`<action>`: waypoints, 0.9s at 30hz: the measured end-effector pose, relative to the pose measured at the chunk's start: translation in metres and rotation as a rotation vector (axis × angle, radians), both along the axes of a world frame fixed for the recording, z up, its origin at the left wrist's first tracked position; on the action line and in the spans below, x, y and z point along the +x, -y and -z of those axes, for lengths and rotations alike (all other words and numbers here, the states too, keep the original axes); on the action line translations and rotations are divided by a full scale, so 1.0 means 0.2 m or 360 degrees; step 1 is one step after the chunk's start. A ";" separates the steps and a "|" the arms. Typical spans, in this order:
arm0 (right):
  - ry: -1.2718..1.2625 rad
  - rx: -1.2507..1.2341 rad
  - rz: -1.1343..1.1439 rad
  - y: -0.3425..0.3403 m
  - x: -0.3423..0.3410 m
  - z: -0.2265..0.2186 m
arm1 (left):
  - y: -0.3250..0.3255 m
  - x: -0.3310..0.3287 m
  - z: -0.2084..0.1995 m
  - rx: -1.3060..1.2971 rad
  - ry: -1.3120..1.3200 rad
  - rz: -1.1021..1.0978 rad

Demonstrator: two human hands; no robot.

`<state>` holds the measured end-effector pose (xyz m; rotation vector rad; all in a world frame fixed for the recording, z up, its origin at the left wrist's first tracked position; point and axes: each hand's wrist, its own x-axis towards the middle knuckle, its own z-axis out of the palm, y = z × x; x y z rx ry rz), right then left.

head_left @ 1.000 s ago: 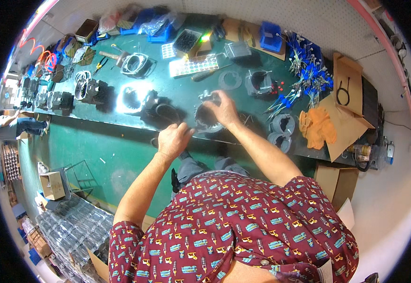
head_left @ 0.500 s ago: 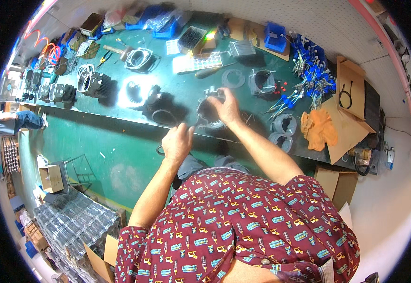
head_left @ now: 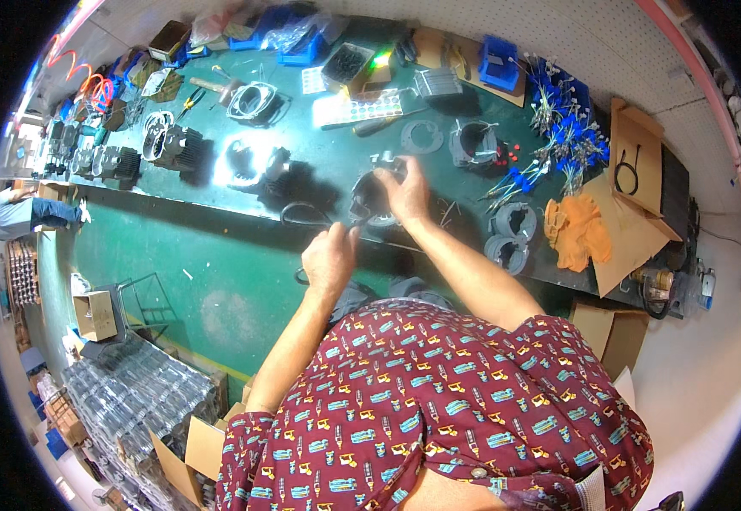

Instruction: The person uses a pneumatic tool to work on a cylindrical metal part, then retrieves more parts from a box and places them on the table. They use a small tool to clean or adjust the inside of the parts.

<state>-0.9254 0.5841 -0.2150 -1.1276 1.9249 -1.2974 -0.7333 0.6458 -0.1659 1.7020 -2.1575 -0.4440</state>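
My right hand [head_left: 408, 192] grips the right side of a round, grey metal motor housing [head_left: 358, 203] near the bench's front edge. Its thumb and fingers are at the housing's upper rim, partly hiding it. Closed in front of the housing, my left hand [head_left: 329, 258] pinches a black cable [head_left: 295, 207]. That cable bends in a loop on the bench left of the housing, and a bit of it shows below my left hand. Whether the cable runs into the housing is hard to make out.
Another housing [head_left: 248, 164] stands under bright light to the left, with a finned one [head_left: 172, 145] beyond. On the right are a grey ring-shaped housing [head_left: 473, 143], blue-capped wire leads [head_left: 562, 136], orange gloves [head_left: 576, 233] and cardboard [head_left: 634, 153]. A blue bin [head_left: 499, 64] sits behind.
My left hand has shifted slightly right, closer to the housing, with the cable in it. The cable's loop on the bench has moved a little. My right hand stays at the housing.
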 end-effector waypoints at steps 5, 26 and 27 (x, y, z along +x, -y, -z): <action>-0.0068 0.0007 0.0016 -0.02 0.01 -0.05 | 0.07 0.01 0.01 -0.0082 0.0081 -0.0102; 0.0072 0.0212 0.0175 -0.04 0.02 -0.05 | 0.06 -0.02 0.01 -0.0007 0.0001 -0.0107; 0.0051 0.0344 0.0166 -0.05 0.00 -0.08 | 0.09 0.01 0.01 -0.0008 0.0099 -0.0098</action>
